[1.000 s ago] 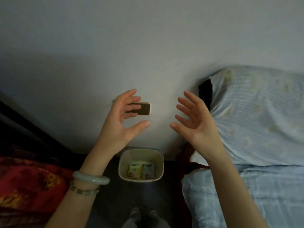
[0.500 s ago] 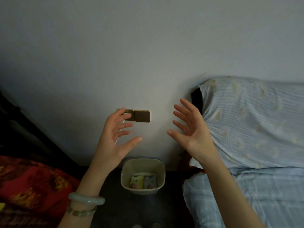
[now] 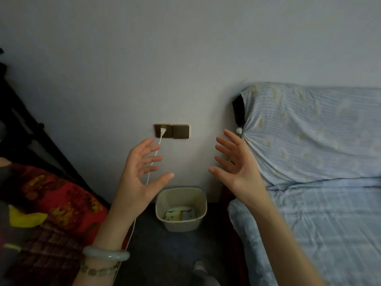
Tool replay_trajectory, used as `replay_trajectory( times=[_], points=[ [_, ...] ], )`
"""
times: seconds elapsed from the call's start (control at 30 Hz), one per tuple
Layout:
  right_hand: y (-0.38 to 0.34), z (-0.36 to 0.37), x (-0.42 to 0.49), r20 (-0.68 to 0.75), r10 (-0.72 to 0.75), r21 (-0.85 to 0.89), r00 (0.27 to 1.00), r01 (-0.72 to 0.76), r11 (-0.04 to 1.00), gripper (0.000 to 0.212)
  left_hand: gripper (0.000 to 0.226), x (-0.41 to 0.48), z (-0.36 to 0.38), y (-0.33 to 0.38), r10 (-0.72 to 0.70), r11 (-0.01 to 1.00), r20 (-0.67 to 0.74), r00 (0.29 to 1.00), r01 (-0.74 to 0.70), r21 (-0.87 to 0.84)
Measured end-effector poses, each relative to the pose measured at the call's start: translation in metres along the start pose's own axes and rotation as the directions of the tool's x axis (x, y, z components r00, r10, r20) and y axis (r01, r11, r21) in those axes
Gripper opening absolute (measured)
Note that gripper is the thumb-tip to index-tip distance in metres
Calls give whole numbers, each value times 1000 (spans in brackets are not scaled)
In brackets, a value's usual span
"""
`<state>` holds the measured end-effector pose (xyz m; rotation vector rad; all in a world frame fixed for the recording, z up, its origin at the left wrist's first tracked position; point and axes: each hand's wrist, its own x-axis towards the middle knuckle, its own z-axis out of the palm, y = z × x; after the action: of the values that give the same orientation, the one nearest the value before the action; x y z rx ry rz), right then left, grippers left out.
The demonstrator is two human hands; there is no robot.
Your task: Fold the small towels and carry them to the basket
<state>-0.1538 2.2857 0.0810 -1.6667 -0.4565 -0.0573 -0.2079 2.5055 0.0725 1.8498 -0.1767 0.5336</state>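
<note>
Towels (image 3: 173, 215) — two, folded — lie side by side in the basket (image 3: 181, 225); left hand (image 3: 136, 182) and right hand (image 3: 241, 174) hover above, each grip released.

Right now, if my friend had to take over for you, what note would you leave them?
Hands: left hand and right hand are both open, raised in front of the wall, holding nothing.
Things: the basket stands on the floor by the wall, beside the blue bed. Two folded towels lie side by side inside it.
Done: those two are folded and delivered.
Left: no other towel shows in this view, so look around for more.
</note>
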Motion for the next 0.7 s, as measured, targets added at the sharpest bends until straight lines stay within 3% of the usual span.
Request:
replay_trajectory(
  times=[0.3, 0.5, 0.7],
  points=[
    [-46, 36, -142, -69, 35, -4, 997, -35, 999, 79, 73, -118, -36, 43, -27, 994, 74, 997, 34, -100],
    [-79, 11, -231, -280, 89, -2, 956, -93, 996, 76, 72, -152, -10, 82, 30, 983, 238, 971, 14, -183],
    [-112, -38, -336, -560, 84, -63, 824, -143, 988, 74, 66, -190, 65, 126, 191, 942, 442, 877, -38, -332]
  ],
)
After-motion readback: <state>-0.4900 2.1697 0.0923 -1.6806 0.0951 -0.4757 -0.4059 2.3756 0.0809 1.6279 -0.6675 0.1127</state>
